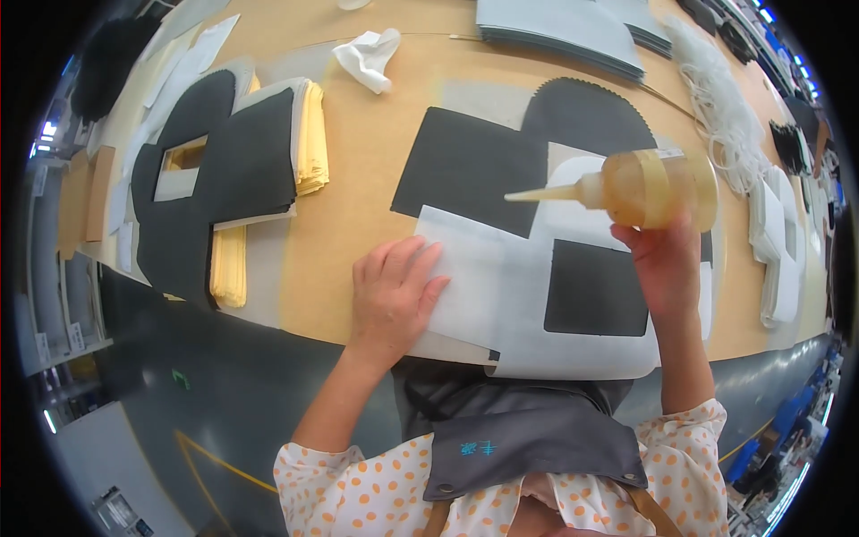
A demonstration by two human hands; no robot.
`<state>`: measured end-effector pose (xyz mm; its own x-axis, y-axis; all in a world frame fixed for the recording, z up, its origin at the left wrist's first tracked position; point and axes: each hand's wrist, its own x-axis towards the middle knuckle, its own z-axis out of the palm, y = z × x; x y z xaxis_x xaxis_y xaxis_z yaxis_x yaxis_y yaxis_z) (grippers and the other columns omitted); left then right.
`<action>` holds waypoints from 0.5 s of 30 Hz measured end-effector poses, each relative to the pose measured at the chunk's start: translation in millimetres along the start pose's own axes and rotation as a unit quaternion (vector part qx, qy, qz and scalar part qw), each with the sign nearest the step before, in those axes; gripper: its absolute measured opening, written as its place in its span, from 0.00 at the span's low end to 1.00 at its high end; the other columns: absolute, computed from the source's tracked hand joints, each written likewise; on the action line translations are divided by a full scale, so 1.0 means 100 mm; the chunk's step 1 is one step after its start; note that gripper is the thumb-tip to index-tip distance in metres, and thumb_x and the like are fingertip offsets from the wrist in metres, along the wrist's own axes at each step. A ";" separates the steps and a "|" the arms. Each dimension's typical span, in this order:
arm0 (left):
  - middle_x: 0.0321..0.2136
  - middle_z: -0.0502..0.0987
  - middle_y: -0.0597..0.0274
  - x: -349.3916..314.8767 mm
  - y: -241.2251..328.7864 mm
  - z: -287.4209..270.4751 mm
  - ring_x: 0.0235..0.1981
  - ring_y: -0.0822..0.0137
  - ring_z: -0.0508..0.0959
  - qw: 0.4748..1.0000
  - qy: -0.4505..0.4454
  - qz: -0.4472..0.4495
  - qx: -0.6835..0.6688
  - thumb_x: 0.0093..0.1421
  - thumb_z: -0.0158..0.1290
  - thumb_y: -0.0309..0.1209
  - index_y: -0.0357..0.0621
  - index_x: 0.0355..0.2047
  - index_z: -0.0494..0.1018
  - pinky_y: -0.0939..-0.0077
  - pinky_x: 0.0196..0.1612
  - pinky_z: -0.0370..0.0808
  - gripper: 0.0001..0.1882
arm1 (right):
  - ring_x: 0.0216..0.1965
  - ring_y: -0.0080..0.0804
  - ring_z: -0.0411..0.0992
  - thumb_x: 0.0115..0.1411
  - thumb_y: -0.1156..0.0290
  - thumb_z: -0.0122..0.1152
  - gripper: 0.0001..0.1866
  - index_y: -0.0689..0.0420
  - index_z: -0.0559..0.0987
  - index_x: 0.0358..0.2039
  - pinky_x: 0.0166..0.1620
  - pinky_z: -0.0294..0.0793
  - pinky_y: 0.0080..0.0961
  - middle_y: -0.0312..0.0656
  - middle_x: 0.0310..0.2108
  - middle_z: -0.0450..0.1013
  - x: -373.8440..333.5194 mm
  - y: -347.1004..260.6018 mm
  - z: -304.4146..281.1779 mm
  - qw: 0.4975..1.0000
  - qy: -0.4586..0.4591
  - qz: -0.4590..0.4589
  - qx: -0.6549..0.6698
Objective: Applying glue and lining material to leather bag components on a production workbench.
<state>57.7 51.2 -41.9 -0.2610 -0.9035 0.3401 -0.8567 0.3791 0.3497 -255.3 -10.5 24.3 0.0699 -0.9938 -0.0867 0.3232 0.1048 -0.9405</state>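
My right hand (pixel 660 259) grips a yellowish squeeze bottle (pixel 646 190), tipped on its side with its long thin nozzle (pixel 540 194) pointing left. Below the bottle, a white sheet (pixel 501 295) overlaps a black cut piece (pixel 470 166) and hangs a little over the table's front edge. A square opening in the white sheet shows a black area (pixel 597 288). At the sheet's left edge lies my left hand (pixel 394 291), its fingers stretched out flat. A black piece with a rounded, notched edge (pixel 586 112) shows behind the bottle, partly covered.
A stack of black and white cut pieces (pixel 255 152) with yellow layers (pixel 313 134) sits at left. Crumpled white cloth (pixel 369 58) lies farther back. Grey sheets (pixel 555 36) are piled at the far side. White cord (pixel 716 98) and white pieces (pixel 771 255) lie at right.
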 end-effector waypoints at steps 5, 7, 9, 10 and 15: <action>0.49 0.73 0.63 -0.03 -0.02 0.01 0.51 0.59 0.70 1.000 -0.002 -0.012 -0.010 0.57 0.60 0.35 0.48 0.49 0.75 0.63 0.51 0.65 0.19 | 0.62 0.45 0.64 0.58 0.42 0.62 0.47 0.57 0.55 0.67 0.55 0.75 0.39 0.55 0.63 0.61 0.04 0.20 0.35 0.985 -0.051 -0.087 -0.143; 0.49 0.73 0.62 -0.03 -0.02 0.01 0.51 0.59 0.70 1.000 -0.005 -0.022 -0.019 0.58 0.60 0.35 0.49 0.50 0.76 0.63 0.52 0.64 0.19 | 0.63 0.46 0.64 0.47 0.43 0.74 0.55 0.58 0.54 0.66 0.63 0.64 0.45 0.56 0.63 0.62 0.04 0.30 0.56 0.987 -0.014 -0.110 -0.118; 0.49 0.73 0.63 -0.03 -0.02 0.02 0.51 0.59 0.70 0.999 -0.007 -0.029 -0.024 0.58 0.60 0.36 0.49 0.51 0.75 0.63 0.52 0.63 0.20 | 0.63 0.47 0.63 0.45 0.43 0.75 0.57 0.57 0.53 0.66 0.63 0.65 0.45 0.57 0.63 0.62 0.05 0.41 0.61 0.985 -0.021 -0.119 -0.125; 0.49 0.73 0.63 -0.03 -0.02 0.01 0.51 0.59 0.70 0.999 -0.007 -0.032 -0.027 0.58 0.60 0.36 0.49 0.51 0.75 0.63 0.52 0.63 0.20 | 0.63 0.47 0.63 0.44 0.43 0.76 0.58 0.55 0.52 0.66 0.62 0.65 0.44 0.58 0.62 0.62 0.05 0.47 0.64 0.983 -0.027 -0.132 -0.127; 0.50 0.73 0.64 -0.04 -0.04 0.01 0.52 0.60 0.70 0.998 -0.012 -0.039 -0.044 0.58 0.60 0.36 0.49 0.51 0.75 0.63 0.52 0.63 0.20 | 0.62 0.46 0.65 0.42 0.44 0.77 0.54 0.54 0.55 0.61 0.61 0.66 0.43 0.62 0.61 0.62 0.05 0.65 0.71 0.974 -0.050 -0.147 -0.163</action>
<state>61.8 53.1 -45.5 -0.2055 -0.9351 0.2888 -0.8331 0.3220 0.4498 -167.1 -5.7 -14.1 0.1169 -0.9687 0.2187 0.0275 -0.2170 -0.9758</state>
